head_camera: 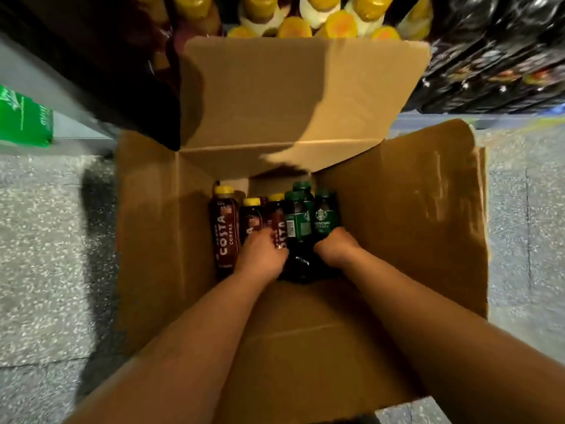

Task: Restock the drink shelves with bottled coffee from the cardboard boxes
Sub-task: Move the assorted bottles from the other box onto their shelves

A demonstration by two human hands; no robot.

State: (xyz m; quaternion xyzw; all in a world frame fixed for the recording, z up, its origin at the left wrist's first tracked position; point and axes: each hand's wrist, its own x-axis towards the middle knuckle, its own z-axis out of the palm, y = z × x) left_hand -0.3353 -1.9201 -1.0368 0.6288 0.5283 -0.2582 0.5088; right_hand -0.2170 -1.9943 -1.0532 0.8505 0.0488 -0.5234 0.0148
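- Right now we are at the pick-up step — both hands are down in the cardboard box (397, 209), and no bottle is lifted clear yet.
- Our left hand (261, 255) has its fingers curled over the middle brown bottle (252, 217), gripping it around the label.
- Our right hand (334, 244) sits at the lower end of a green bottle (325, 215). Its fingers bend down out of sight, so we cannot tell whether they have closed on it.
- The coffee lies flat on the box bottom at the far end: three brown bottles (224, 231) with yellow caps, touching side by side on the left, with green ones just beside them. A dark bottle (298, 267) shows half hidden between our hands.
- Next, we judge, comes a firm hold and a straight lift past the raised flaps — the box is deep.
- Beyond the far flap stand yellow-capped bottles (339, 24) and wrapped dark bottles (489, 56); speckled floor (46, 240) lies around the box.
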